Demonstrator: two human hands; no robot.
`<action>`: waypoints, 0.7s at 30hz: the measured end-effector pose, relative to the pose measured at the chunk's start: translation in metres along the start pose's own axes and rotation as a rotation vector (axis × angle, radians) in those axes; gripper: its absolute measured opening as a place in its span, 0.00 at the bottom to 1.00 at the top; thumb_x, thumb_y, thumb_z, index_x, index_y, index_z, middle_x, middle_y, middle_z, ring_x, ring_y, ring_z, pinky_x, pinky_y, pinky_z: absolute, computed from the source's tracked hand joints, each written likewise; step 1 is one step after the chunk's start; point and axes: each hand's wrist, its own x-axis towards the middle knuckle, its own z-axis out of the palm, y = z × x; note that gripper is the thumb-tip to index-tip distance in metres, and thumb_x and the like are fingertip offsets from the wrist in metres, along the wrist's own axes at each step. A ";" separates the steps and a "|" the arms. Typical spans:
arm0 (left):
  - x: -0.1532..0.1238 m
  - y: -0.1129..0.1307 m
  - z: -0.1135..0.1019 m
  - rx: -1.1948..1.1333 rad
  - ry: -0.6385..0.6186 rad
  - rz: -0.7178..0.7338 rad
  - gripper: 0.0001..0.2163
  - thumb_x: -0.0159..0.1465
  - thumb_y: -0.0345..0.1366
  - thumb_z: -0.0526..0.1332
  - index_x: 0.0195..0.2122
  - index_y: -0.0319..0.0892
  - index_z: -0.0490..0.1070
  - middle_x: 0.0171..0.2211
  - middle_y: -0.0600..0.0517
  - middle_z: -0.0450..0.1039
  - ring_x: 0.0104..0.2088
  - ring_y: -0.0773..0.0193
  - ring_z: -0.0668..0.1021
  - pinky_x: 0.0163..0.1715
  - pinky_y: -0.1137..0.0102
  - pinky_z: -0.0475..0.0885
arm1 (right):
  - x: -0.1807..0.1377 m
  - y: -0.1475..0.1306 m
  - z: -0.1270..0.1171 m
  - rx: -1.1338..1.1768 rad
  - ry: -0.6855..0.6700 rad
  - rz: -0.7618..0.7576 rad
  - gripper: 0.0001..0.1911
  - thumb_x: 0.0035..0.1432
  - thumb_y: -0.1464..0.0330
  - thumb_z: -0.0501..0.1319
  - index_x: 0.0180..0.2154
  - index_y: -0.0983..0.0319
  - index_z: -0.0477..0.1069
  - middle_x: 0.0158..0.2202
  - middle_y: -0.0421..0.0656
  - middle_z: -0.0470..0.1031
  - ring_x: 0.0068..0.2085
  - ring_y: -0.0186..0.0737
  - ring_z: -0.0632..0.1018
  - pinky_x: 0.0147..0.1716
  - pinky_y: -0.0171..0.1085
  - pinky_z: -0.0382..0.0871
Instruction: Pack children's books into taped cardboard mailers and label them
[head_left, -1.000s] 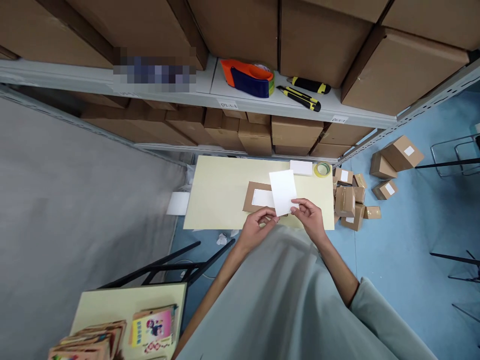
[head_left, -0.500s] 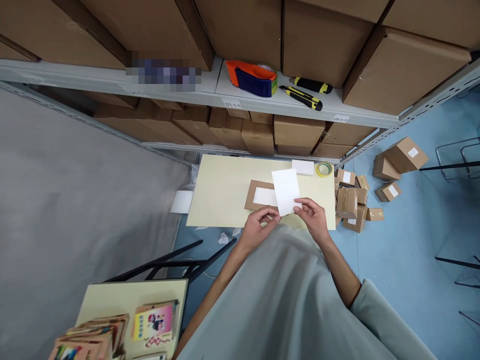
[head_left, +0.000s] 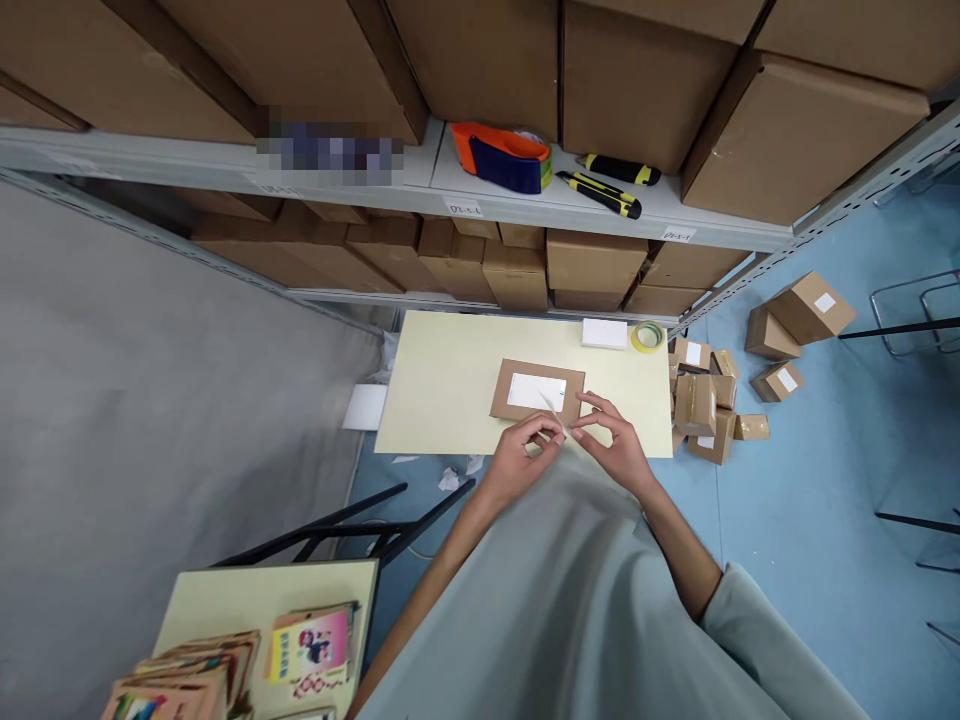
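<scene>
A flat brown cardboard package [head_left: 502, 400] with a white label [head_left: 535, 391] lies on the pale yellow table [head_left: 442, 390]. Just in front of it I hold a white sheet [head_left: 553, 410], now turned almost edge-on so only a thin sliver shows. My left hand [head_left: 517, 460] pinches its near end between thumb and fingers. My right hand [head_left: 615, 445] meets it from the right, fingertips closed on the same end and the other fingers raised.
A white pad [head_left: 604, 333] and a tape roll [head_left: 646, 336] sit at the table's far right. Small taped boxes [head_left: 697, 405] lie on the blue floor to the right. Shelves behind hold cartons, a tape dispenser [head_left: 506, 158] and utility knives [head_left: 607, 185]. A second table with books [head_left: 307, 640] stands near left.
The white sheet stood upright and face-on over the package; it has now tipped down to edge-on, which uncovers the label. Both hands stayed near the table's front edge.
</scene>
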 end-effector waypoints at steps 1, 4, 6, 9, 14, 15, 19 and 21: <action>-0.001 -0.001 0.000 0.001 -0.004 0.009 0.06 0.67 0.39 0.63 0.35 0.45 0.77 0.35 0.51 0.77 0.37 0.63 0.78 0.37 0.69 0.73 | -0.001 -0.002 0.001 0.001 -0.022 -0.009 0.08 0.64 0.57 0.72 0.39 0.53 0.84 0.64 0.48 0.77 0.70 0.52 0.71 0.71 0.55 0.63; -0.002 -0.003 0.000 0.009 -0.021 0.024 0.05 0.67 0.37 0.63 0.35 0.45 0.77 0.35 0.51 0.77 0.37 0.63 0.78 0.38 0.69 0.74 | -0.004 -0.007 0.003 -0.003 -0.034 -0.023 0.06 0.63 0.58 0.73 0.38 0.52 0.84 0.64 0.47 0.77 0.70 0.51 0.71 0.70 0.54 0.64; -0.002 -0.003 0.000 0.026 -0.027 0.028 0.05 0.67 0.37 0.63 0.35 0.45 0.77 0.35 0.51 0.77 0.37 0.62 0.78 0.38 0.69 0.74 | -0.005 -0.008 0.004 -0.007 -0.017 -0.027 0.05 0.63 0.59 0.72 0.37 0.52 0.84 0.63 0.47 0.78 0.69 0.51 0.72 0.70 0.54 0.64; 0.000 -0.001 0.000 0.041 -0.036 0.032 0.05 0.67 0.37 0.62 0.34 0.45 0.77 0.35 0.50 0.76 0.38 0.62 0.78 0.39 0.68 0.74 | -0.003 -0.009 0.004 0.008 -0.003 -0.011 0.05 0.64 0.61 0.70 0.36 0.54 0.83 0.61 0.47 0.79 0.66 0.50 0.75 0.69 0.54 0.65; 0.001 -0.006 -0.006 -0.037 -0.049 0.009 0.03 0.64 0.35 0.63 0.32 0.45 0.74 0.36 0.50 0.76 0.37 0.62 0.77 0.40 0.68 0.74 | 0.002 -0.006 -0.004 0.094 -0.010 0.072 0.08 0.64 0.60 0.70 0.34 0.55 0.80 0.58 0.48 0.82 0.62 0.51 0.79 0.67 0.53 0.66; 0.001 -0.009 -0.009 -0.052 -0.041 -0.006 0.03 0.63 0.36 0.63 0.32 0.45 0.74 0.35 0.50 0.75 0.37 0.62 0.77 0.40 0.68 0.74 | 0.004 -0.005 -0.007 0.117 -0.009 0.091 0.08 0.64 0.59 0.70 0.34 0.55 0.80 0.57 0.48 0.82 0.61 0.51 0.79 0.67 0.53 0.66; -0.001 -0.026 -0.021 -0.114 0.018 -0.074 0.06 0.63 0.40 0.65 0.31 0.44 0.73 0.34 0.51 0.74 0.36 0.62 0.76 0.39 0.68 0.73 | 0.011 0.002 -0.020 0.203 0.003 0.169 0.11 0.62 0.56 0.71 0.33 0.56 0.81 0.56 0.49 0.82 0.60 0.52 0.79 0.62 0.51 0.71; -0.001 -0.035 -0.029 -0.146 0.050 -0.106 0.08 0.63 0.42 0.66 0.31 0.44 0.73 0.33 0.51 0.74 0.35 0.61 0.76 0.39 0.67 0.73 | 0.014 0.004 -0.025 0.233 0.017 0.201 0.12 0.61 0.55 0.72 0.33 0.56 0.81 0.56 0.49 0.83 0.60 0.52 0.79 0.61 0.50 0.72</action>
